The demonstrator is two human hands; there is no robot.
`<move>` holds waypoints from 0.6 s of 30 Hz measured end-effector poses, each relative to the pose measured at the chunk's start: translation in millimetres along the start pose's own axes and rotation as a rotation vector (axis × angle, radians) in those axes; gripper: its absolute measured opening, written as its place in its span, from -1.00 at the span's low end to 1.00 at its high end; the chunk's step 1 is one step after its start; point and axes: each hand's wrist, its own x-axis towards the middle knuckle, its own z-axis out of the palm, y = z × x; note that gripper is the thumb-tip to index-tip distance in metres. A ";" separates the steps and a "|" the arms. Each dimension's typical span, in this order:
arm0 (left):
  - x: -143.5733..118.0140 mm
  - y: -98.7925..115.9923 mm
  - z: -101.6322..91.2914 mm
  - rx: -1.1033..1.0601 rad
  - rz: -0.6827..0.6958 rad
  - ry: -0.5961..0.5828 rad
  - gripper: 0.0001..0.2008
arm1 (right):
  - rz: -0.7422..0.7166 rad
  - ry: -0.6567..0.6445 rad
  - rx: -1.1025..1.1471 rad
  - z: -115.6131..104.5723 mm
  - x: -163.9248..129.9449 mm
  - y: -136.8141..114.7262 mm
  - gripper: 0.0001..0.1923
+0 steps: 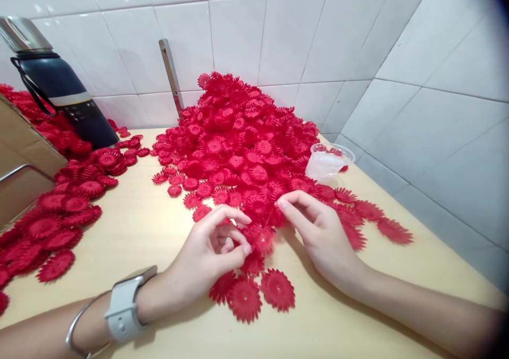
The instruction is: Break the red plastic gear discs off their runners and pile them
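Observation:
My left hand is over the front of a pile of red flower-shaped pieces with toothed edges. Its thumb and index fingertips are apart, with the other fingers curled. Just beyond the thumb tip is a motion-blurred red flower piece; I cannot tell whether the thumb touches it. My right hand has thumb and index finger pinched at the edge of a red flower piece on the pile's front side. Flat on the table before my hands lie several flower pieces, each with a small centre hole.
The tall heap of red pieces rests against the tiled wall. A clear plastic cup lies at its right. On the left are a dark blue bottle, a cardboard box, more red pieces and a metal strip.

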 end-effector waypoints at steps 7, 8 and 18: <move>-1.8 -0.3 1.3 0.001 0.027 0.045 -0.85 | 0.002 0.046 0.060 -1.0 2.8 4.1 -0.83; -0.2 -0.1 0.5 -0.021 0.021 0.092 -0.84 | 0.001 0.048 0.060 -1.0 2.3 2.8 -0.84; 6.9 -2.0 -3.3 0.055 0.093 0.339 -0.93 | 0.050 -0.041 0.361 -1.2 1.6 0.9 -0.85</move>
